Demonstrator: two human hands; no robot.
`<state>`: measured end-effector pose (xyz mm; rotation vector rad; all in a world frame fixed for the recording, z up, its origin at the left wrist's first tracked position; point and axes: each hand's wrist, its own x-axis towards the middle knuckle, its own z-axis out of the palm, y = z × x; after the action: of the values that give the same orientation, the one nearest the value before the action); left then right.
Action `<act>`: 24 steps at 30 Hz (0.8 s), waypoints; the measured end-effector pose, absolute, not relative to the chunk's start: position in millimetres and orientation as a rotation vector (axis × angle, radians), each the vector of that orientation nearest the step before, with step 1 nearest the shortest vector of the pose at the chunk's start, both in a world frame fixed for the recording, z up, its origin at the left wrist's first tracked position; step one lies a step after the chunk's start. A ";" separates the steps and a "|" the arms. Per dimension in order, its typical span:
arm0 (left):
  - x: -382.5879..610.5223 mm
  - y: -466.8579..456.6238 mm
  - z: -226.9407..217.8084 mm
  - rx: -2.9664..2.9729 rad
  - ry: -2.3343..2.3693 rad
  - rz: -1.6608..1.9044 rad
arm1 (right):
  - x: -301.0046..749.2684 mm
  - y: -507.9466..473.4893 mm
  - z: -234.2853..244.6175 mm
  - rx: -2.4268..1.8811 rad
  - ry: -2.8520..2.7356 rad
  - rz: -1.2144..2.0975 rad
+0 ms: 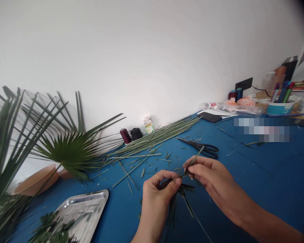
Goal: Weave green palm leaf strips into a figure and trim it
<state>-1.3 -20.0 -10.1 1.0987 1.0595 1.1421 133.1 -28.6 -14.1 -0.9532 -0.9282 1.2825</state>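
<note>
In the head view, my left hand (159,192) pinches a small bunch of dark green palm leaf strips (183,194), whose loose ends hang below the fingers. Thumb and fingers of my right hand (207,172) are closed on a single palm leaf strip (198,154) that sticks up past the fingertips. Both hands almost meet above the blue table, and the spot where the strips join is partly hidden by the fingers. Just beyond the right hand lie black-handled scissors (202,146).
Long palm strips (167,131) lie along the wall beside thread spools (125,135). A fan palm leaf (66,148) leans by an orange bowl (38,180). A metal tray (103,199) holds green leaf pieces (50,226). A phone (210,117) and pen tub (280,108) stand right.
</note>
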 end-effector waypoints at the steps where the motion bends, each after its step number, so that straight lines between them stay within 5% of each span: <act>1: -1.4 -20.3 -10.2 1.075 1.059 1.116 | 133.4 -28.9 -14.6 -0.969 -0.942 1.240; 24: -2.6 -25.3 -7.4 1.312 0.980 1.251 | 130.4 -33.5 -17.7 -0.775 -0.772 1.510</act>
<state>-2.6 -25.3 -7.4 1.3122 0.9797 1.2513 130.4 -33.5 -17.7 -0.7748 -0.7716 1.5102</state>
